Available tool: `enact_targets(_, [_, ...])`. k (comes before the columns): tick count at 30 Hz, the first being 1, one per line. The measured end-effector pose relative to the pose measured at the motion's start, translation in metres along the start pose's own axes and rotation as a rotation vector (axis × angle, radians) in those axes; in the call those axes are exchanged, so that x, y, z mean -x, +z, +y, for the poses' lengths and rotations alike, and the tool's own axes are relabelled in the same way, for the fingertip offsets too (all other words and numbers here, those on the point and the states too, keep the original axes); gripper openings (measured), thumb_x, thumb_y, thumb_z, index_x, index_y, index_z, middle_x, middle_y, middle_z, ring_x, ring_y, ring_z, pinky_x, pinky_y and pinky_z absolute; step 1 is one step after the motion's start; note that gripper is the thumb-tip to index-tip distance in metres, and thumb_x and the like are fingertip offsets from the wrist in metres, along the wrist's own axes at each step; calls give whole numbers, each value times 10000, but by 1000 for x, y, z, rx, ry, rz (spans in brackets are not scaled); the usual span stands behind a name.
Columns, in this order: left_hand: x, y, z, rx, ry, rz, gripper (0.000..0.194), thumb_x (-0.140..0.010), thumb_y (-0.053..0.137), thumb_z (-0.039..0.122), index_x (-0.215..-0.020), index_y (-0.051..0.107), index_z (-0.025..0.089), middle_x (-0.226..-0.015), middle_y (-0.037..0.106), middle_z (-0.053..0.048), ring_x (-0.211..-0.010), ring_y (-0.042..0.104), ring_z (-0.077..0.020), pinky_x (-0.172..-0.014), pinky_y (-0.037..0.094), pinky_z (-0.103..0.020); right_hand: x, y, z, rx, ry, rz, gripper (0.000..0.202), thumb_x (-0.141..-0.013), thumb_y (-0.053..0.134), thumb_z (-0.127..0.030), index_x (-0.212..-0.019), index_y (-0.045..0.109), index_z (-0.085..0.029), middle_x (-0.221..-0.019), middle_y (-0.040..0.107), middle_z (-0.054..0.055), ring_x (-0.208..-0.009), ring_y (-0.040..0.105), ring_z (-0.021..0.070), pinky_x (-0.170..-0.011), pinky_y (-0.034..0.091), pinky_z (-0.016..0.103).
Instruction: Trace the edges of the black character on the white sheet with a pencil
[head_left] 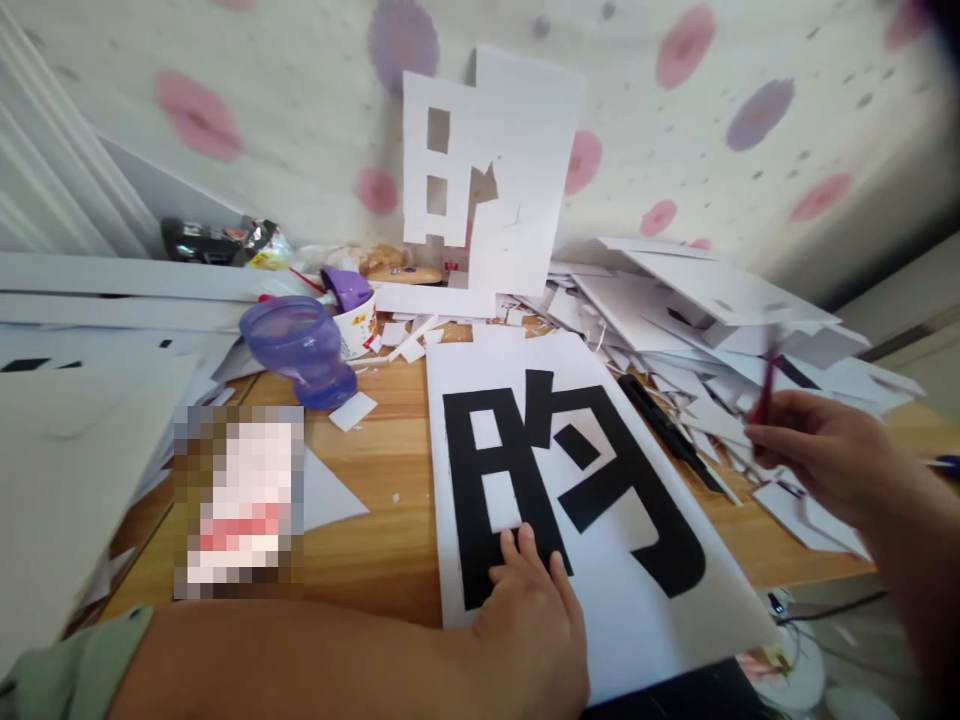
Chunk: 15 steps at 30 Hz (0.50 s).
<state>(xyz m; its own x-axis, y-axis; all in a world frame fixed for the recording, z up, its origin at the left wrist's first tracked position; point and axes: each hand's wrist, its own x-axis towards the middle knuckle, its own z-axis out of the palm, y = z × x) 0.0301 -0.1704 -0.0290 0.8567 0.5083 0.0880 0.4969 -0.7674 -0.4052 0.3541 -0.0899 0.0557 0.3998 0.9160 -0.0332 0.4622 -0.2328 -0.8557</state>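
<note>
Sitting toward the back left corner of the worktop (375,555), a see-through purple jar (289,345) has a small white scrap (351,410) beside it. Next comes the left hand (536,610), palm down on the near left part of a white sheet (637,630). It is flat and grips nothing; its tips rest on the left half of a big black sign (541,500). The sheet lies flat, and its long way runs from the back of the worktop to the front edge, with its near right corner poking out past that edge. The sign sits on it, just ahead of the left hand's fingers. Just past the sheet's right side is a black knife (667,430), lying on a slant in line with that side. Then comes the right hand (821,450), up near the right end of the worktop. It is closed around a thin red stick (766,385), which is too blurry to name. From this hand, the sign is over to the left, with the knife in between, so the left hand is nearer to it.
</note>
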Motion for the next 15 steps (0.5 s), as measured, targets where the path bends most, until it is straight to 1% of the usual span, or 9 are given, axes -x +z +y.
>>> enact_targets(1, [-1, -1, 2, 0, -25, -4, 386, -862, 464, 149, -1190, 657, 86, -1083, 672, -268, -958, 674, -398, -605, 570, -418, 6, 19, -16, -145, -24, -37, 209, -569, 750, -266, -667, 571, -221, -518, 587, 24, -454, 559, 159, -443, 396, 278])
enact_targets(3, [-2, -3, 6, 2, -85, -17, 377, -858, 469, 148, -1173, 670, 98, -1079, 678, -254, -954, 678, -393, -611, 576, -425, 18, 66, -48, -340, -153, -330, 197, -645, 738, -275, -638, 553, -209, -529, 614, 13, -501, 598, 151, -501, 450, 264])
enact_targets(5, [-3, -4, 10, 4, -148, -40, 374, -859, 472, 136, -1175, 671, 115, -1096, 676, -241, -970, 676, -383, -634, 582, -425, 28, 118, -76, -387, -194, -659, 166, -766, 675, -335, -731, 617, -183, -567, 656, 21, -509, 617, 141, -521, 490, 263])
enact_targets(6, [-3, -4, 12, 9, -169, -48, 373, -862, 472, 135, -1178, 670, 119, -1104, 673, -240, -982, 673, -379, -641, 584, -418, 31, 143, -85, -375, -190, -817, 172, -773, 676, -337, -774, 634, -170, -614, 678, 29, -530, 633, 142, -520, 504, 261])
enact_targets(8, [-6, -1, 19, 19, -201, -46, 370, -864, 478, 138, -1181, 669, 123, -1108, 669, -242, -986, 672, -375, -639, 586, -403, 31, 187, -97, -370, -187, -996, 183, -754, 690, -328, -748, 619, -159, -603, 655, 8, -495, 610, 119, -468, 485, 231])
enact_targets(9, [-9, 2, 25, 26, -220, -45, 362, -864, 486, 145, -1172, 675, 126, -1099, 671, -244, -978, 674, -379, -629, 587, -404, 29, 205, -98, -365, -206, -1031, 189, -740, 700, -316, -713, 595, -161, -569, 623, -16, -467, 581, 98, -451, 469, 213])
enact_targets(11, [-19, 10, 40, 34, -278, -66, 338, -854, 513, 163, -1137, 695, 134, -1066, 678, -249, -935, 682, -399, -605, 587, -437, 22, 233, -95, -384, -259, -1001, 216, -730, 698, -304, -674, 533, -177, -501, 559, -59, -384, 483, 62, -372, 368, 173])
enact_targets(13, [-33, 19, 56, 32, -354, -150, 310, -841, 545, 187, -1093, 716, 129, -1045, 677, -265, -913, 675, -436, -593, 580, -508, 17, 249, -87, -394, -320, -963, 237, -718, 704, -271, -666, 487, -192, -489, 534, -77, -379, 437, 51, -369, 321, 164])
enact_targets(15, [-45, 27, 68, 41, -390, -253, 300, -830, 563, 177, -1080, 721, 128, -1060, 674, -264, -911, 679, -430, -601, 580, -517, 16, 257, -78, -399, -402, -921, 268, -698, 724, -256, -640, 470, -195, -525, 548, -59, -435, 464, 61, -412, 344, 180])
